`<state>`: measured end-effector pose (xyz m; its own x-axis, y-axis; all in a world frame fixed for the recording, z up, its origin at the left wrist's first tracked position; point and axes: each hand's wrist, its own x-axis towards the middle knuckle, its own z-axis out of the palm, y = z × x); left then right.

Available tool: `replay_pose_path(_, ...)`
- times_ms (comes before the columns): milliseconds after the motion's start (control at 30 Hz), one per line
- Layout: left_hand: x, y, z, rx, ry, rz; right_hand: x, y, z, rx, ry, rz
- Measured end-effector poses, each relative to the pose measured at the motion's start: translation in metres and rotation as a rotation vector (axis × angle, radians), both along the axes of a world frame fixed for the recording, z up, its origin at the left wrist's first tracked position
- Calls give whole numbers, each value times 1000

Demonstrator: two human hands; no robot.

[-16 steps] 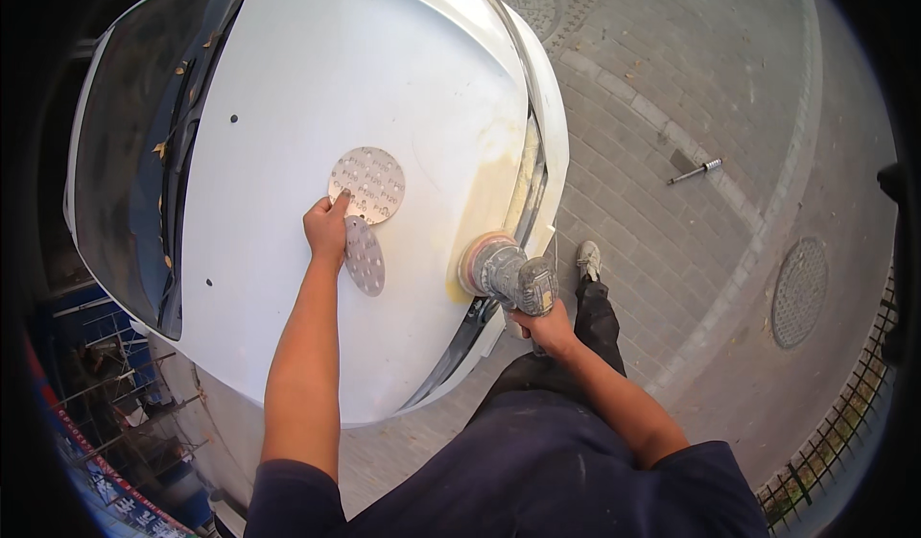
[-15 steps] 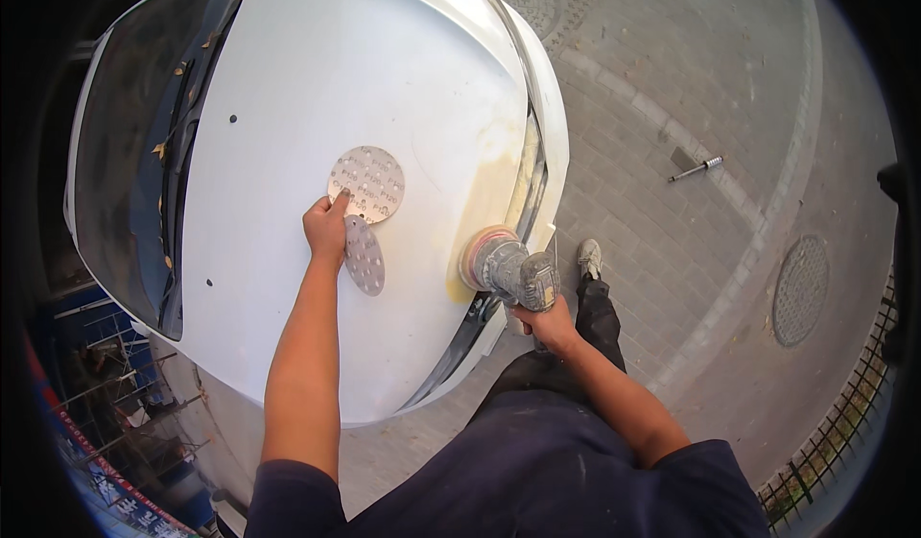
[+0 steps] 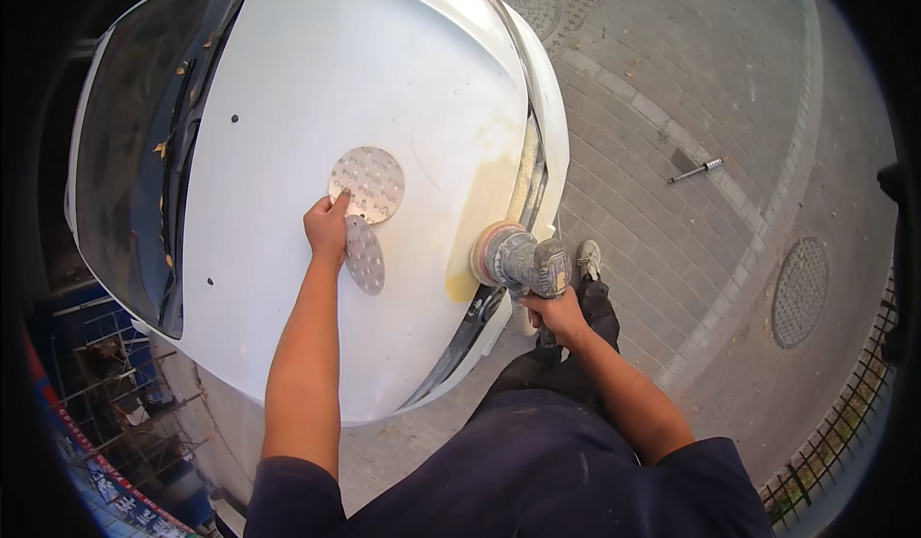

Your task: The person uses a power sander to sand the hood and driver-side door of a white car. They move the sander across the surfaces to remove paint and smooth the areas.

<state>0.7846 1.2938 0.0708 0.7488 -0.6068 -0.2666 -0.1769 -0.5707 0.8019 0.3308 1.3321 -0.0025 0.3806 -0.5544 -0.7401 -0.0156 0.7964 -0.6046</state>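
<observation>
White paint covers the car hood (image 3: 278,192), which spreads beneath and around my left hand (image 3: 328,231) as my head camera looks down on it. That hand is closed in a pinch, thumb on top, with hold of two round sanding discs (image 3: 369,166). The upper disc (image 3: 366,181), pale, printed and dotted with small holes, juts out just beyond my fingertips; the lower disc (image 3: 365,258), greyer, sits tilted just to the right of the same hand. My right hand (image 3: 558,317) is wrapped firmly around a dusty grey sander (image 3: 520,262). Its round pad (image 3: 483,255) is to the left of and beyond that hand, at the hood's front edge; it looks to be against the surface, though its underside is hidden from me. Just past the sander, a yellowish patch (image 3: 491,188) runs along the hood, farther out than my right hand. Well to the left of my left hand is the dark windshield (image 3: 134,125), with dry yellow leaves (image 3: 161,149) along its lower edge. Beyond and to the right of my right hand, a slim metal tool (image 3: 697,170) lies on grey paving (image 3: 652,250), and a round manhole cover (image 3: 800,293) is farther right.
</observation>
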Motion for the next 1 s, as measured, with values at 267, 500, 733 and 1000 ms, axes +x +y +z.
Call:
replay_pose_path(267,-2,0,-2,-69,-16,-4,-2,-63,-2,-71,23,8)
replay_pose_path(500,-4,-1,1,-59,32,10,3,-80,8,-110,66,29)
replay_pose_path(733,-3,-2,0,-83,16,-3,7,-9,13,-345,248,229)
replay_pose_path(1000,-5,0,0,-105,55,4,9,-149,22,-171,150,86)
